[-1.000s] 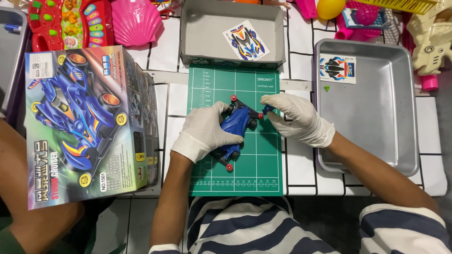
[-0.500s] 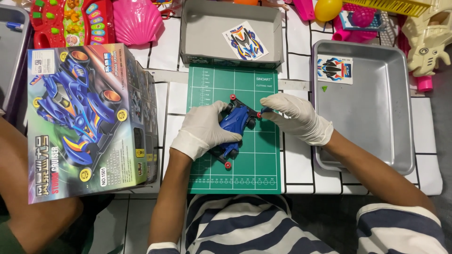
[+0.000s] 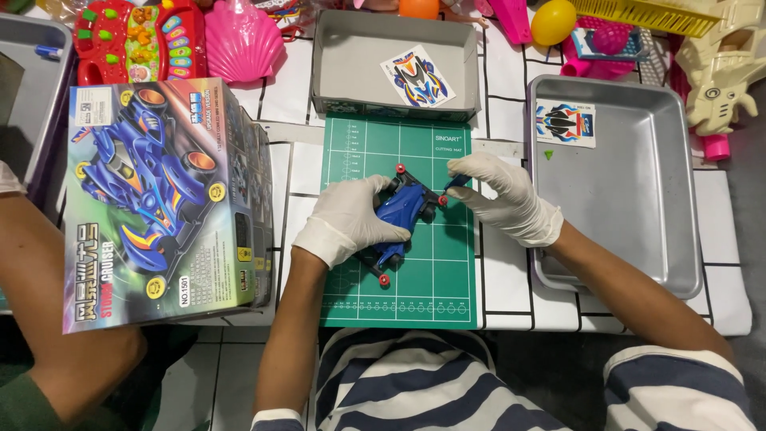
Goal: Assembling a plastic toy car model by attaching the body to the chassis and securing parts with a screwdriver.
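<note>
My left hand [image 3: 351,219] was clamped over the blue toy car [image 3: 405,209] on the green mat [image 3: 415,303]. My right hand [image 3: 503,195] pinched a small blue part [image 3: 453,185] at its front; a firm brace and light pinch seemed best.

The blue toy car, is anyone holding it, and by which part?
Yes. The left hand wraps over the body of the blue toy car, while the right hand pinches its front end near a red roller.

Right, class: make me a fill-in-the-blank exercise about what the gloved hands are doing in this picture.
1. The left hand grips a toy car whose body is ____.
2. The car sits over a cutting mat coloured ____.
3. The right hand pinches at the car's front, next to a metal ____ holding a sticker sheet.
4. Both hands wear white ____.

Missing words: blue; green; tray; gloves
</note>
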